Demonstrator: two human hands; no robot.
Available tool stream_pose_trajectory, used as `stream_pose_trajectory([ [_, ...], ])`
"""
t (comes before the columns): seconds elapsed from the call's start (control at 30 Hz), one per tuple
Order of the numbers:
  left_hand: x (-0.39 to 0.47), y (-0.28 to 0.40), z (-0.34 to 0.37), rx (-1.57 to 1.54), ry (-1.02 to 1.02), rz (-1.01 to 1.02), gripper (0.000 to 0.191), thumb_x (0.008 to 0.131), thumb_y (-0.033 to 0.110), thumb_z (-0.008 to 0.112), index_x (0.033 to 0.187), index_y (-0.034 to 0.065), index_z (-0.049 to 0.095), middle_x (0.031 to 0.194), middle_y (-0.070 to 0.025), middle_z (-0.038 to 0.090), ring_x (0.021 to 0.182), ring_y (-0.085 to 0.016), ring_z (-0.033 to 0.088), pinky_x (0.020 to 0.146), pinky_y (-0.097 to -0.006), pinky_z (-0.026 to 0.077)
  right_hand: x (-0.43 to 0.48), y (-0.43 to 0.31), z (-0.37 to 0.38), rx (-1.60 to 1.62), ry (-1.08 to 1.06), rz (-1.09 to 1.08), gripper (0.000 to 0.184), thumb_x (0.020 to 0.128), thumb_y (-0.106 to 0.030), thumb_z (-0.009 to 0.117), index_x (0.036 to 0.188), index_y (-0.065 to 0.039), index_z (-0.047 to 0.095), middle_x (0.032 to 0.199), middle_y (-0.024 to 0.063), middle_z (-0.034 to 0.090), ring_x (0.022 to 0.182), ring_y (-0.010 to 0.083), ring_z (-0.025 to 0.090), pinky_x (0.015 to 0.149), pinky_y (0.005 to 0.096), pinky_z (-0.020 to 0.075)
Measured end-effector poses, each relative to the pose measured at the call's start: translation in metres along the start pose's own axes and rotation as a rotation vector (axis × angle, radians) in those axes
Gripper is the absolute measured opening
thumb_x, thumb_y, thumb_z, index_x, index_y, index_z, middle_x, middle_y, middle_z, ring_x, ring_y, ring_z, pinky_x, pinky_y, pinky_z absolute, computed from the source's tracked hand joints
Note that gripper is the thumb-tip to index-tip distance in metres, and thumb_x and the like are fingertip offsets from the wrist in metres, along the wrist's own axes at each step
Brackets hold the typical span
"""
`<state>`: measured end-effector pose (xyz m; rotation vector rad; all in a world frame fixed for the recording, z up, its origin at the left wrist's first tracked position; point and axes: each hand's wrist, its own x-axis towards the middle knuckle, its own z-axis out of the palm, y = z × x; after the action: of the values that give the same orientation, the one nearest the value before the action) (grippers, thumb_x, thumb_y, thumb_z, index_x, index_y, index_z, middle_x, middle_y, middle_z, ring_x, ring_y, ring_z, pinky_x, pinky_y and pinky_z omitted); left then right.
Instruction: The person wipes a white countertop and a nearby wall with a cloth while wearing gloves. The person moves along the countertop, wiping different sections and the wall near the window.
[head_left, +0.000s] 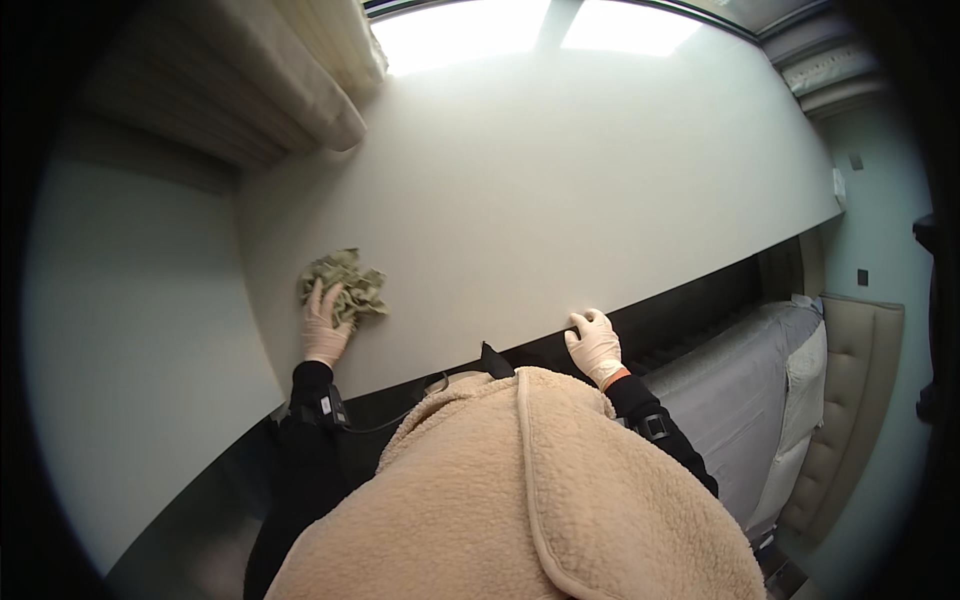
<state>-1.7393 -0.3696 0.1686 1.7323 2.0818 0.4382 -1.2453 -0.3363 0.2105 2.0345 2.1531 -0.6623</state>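
Note:
My left hand (326, 326), in a thin pale glove, presses on a crumpled olive-green cloth (346, 283) with its fingers spread over the near left side of the cloth. Both are on a broad, smooth, pale window ledge (525, 202), close to its left end. Further right, my right hand (595, 346), gloved the same way, rests its bent fingertips on the front edge of that ledge. Nothing is seen in the right hand. Part of the left palm is hidden by the cloth.
Beige curtains (300, 82) hang at the back left, and a gathered curtain (832, 71) is at the far right. A pale side wall (142, 292) bounds the left end. Right of me is a bed (720, 397) with grey covering and a tufted headboard (847, 397).

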Motion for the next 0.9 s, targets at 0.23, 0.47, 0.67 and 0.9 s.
stream_pose_trajectory([
  [0.23, 0.127, 0.034, 0.039, 0.047, 0.193, -0.165, 0.074, 0.08, 0.033, 0.073, 0.146, 0.0308, 0.04, 0.159, -0.0133, 0.023, 0.14, -0.041, 0.029, 0.114, -0.0498, 0.03, -0.037, 0.012, 0.003, 0.067, -0.145, 0.038, 0.045, 0.087, -0.029, 0.064, 0.128, -0.012, 0.059, 0.148, 0.0185, 0.041, 0.129, 0.0349, 0.047, 0.104, 0.0431, 0.0447],
  [0.47, 0.178, 0.174, 0.092, 0.113, -0.088, 0.071, 0.087, 0.078, 0.044, 0.071, 0.152, 0.0315, 0.027, 0.161, -0.015, 0.01, 0.146, -0.041, 0.015, 0.114, -0.0645, 0.014, -0.049, 0.01, 0.0, 0.069, -0.001, 0.015, 0.051, 0.086, -0.029, 0.066, 0.132, -0.009, 0.057, 0.15, 0.0192, 0.038, 0.131, 0.0349, 0.046, 0.105, 0.0414, 0.0433],
  [0.67, 0.094, 0.233, 0.101, 0.134, -0.366, 0.504, 0.075, 0.08, 0.038, 0.074, 0.146, 0.0286, 0.039, 0.16, -0.0152, 0.017, 0.146, -0.038, 0.02, 0.116, -0.0591, 0.017, -0.03, -0.018, -0.008, 0.022, -0.013, -0.16, 0.055, 0.084, -0.027, 0.068, 0.134, -0.008, 0.054, 0.15, 0.021, 0.037, 0.134, 0.0352, 0.044, 0.106, 0.0412, 0.0423],
  [0.9, 0.01, 0.131, 0.045, -0.093, -0.326, 0.673, 0.058, 0.072, 0.019, 0.08, 0.126, 0.0202, 0.059, 0.151, -0.0138, 0.038, 0.139, -0.033, 0.035, 0.114, -0.0494, 0.028, -0.006, -0.03, -0.011, -0.05, -0.125, -0.296, 0.057, 0.086, -0.033, 0.065, 0.136, -0.009, 0.052, 0.152, 0.0199, 0.036, 0.139, 0.0331, 0.037, 0.11, 0.0399, 0.038],
])
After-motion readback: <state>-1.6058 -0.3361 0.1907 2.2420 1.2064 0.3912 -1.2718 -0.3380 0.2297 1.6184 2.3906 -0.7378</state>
